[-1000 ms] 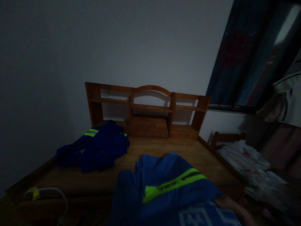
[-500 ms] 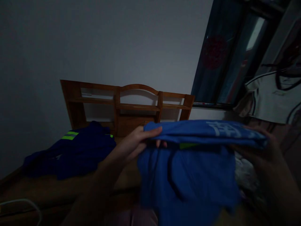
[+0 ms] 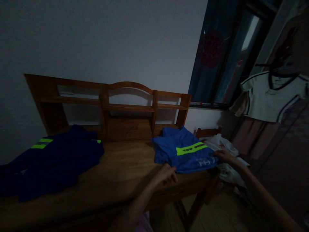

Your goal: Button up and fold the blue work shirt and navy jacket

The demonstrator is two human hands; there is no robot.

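A folded bright-blue work shirt (image 3: 180, 151) with a neon-yellow reflective stripe lies on the right end of the wooden desk (image 3: 125, 167). My left hand (image 3: 166, 175) rests at the shirt's near-left corner, fingers curled onto its edge. Over at the shirt's right edge, my right hand (image 3: 223, 155) has its fingers laid on the fabric. A darker blue garment (image 3: 53, 158) with yellow stripes lies heaped on the desk's left part.
A wooden shelf unit (image 3: 108, 106) stands along the desk's back against the wall. A dark window (image 3: 222, 54) is at the right. A white shirt (image 3: 267, 96) hangs beside it. Pale cloth (image 3: 228, 161) lies on a chair right of the desk.
The bright-blue shirt, held up folded in both hands half a second ago, now lies on the desk's right end. My view has shifted right and back.
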